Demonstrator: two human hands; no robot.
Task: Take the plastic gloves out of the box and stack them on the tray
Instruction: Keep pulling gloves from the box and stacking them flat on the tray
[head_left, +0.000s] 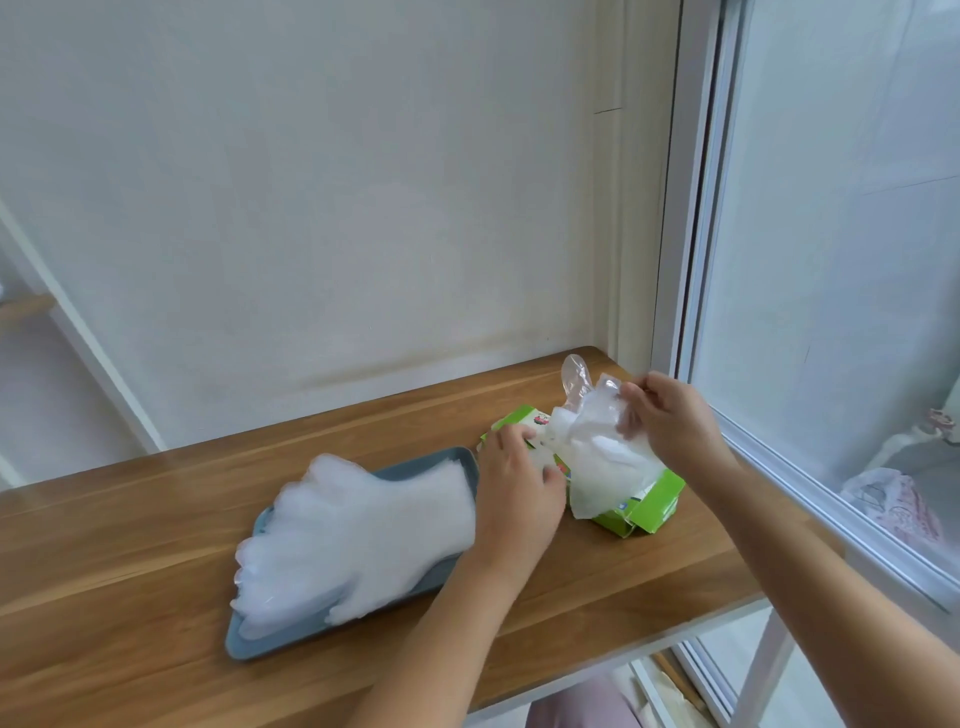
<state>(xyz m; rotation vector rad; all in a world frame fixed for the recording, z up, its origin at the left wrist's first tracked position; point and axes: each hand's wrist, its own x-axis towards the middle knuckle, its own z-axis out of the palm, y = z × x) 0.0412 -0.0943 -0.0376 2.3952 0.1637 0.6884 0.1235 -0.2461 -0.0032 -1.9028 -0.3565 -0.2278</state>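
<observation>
Green box (649, 499) pinned by flat-fingered left hand (519, 483) so glove (597, 441) pinched in right hand (670, 421) could be freed.

Near the far right corner of the table (104, 597), the left hand (514, 488) presses on the green box (641, 512); the right hand (672, 423) pinches a plastic glove (597, 436) rising from it. A stack of gloves (358, 530) lies on the tray (249, 647) just beside
</observation>
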